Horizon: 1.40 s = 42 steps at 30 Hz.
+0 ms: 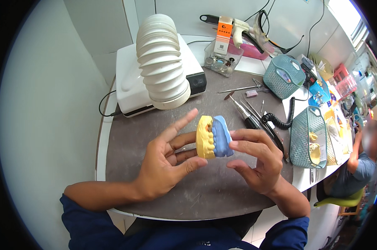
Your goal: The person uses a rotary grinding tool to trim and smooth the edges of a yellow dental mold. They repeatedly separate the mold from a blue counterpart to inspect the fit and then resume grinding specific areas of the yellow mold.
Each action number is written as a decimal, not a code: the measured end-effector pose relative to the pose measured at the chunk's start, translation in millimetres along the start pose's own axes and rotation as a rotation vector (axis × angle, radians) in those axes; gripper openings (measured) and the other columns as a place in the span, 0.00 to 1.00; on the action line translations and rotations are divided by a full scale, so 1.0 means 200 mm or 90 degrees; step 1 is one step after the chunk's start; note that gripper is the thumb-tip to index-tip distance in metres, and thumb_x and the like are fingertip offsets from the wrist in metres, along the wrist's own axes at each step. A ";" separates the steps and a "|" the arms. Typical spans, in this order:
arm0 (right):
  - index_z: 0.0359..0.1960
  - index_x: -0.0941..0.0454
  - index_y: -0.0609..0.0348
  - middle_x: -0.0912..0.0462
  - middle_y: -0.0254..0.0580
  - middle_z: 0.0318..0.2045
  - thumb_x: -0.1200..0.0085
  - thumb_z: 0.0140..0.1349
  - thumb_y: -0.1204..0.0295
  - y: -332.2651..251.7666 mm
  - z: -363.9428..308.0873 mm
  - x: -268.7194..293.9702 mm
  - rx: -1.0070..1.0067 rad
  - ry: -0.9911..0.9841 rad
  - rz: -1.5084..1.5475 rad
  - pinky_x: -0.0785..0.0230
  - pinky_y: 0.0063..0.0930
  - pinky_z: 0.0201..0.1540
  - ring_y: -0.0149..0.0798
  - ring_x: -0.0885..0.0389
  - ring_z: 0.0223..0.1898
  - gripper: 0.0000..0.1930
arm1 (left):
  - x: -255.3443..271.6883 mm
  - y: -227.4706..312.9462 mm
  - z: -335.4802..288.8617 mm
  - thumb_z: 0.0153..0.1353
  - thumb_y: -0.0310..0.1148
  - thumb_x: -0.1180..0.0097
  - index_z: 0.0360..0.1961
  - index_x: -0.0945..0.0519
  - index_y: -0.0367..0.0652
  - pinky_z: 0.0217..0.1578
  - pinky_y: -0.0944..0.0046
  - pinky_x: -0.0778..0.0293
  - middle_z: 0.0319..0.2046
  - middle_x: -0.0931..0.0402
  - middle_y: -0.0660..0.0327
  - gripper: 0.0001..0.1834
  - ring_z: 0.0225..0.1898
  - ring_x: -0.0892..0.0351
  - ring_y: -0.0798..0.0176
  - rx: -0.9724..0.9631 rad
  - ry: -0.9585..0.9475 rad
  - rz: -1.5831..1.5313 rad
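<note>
A yellow dental cast (204, 139) and a blue dental cast (222, 139) are held up over the bench, their tooth sides against each other. My left hand (163, 160) grips the yellow one from the left, thumb at its lower edge and fingers behind, with the index finger stretched upward. From the right, my right hand (259, 158) has its fingertips on the side of the blue cast. Its thumb is just below that cast; whether it touches is hard to see.
A white suction unit with a ribbed hose (161, 58) stands back left. Rotary handpieces (247, 114) and other tools lie right of my hands. Beyond are teal baskets (307, 139), a clear box of small parts (222, 62) and safety glasses (263, 35). Another person (359, 166) sits far right.
</note>
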State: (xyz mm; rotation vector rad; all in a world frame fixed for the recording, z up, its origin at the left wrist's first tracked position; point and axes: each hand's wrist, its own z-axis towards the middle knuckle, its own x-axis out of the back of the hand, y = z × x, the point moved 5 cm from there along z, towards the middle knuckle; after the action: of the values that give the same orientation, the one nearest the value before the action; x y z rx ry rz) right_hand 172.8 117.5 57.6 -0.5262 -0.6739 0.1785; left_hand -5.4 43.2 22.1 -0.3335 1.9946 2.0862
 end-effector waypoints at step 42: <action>0.59 0.28 0.63 0.23 0.57 0.55 0.31 0.42 0.80 -0.07 0.02 -0.13 0.045 -0.060 -0.072 0.23 0.37 0.52 0.53 0.21 0.54 0.37 | 0.00 -0.03 -0.03 0.44 0.33 0.20 0.56 0.30 0.39 0.48 0.63 0.21 0.48 0.25 0.56 0.39 0.49 0.20 0.62 -0.250 0.030 0.349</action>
State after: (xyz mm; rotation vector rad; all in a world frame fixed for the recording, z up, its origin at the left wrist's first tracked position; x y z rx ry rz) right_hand 150.7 99.2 52.4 -0.4120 -0.7848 0.1208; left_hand -3.7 36.7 16.4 0.1236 1.8346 2.8350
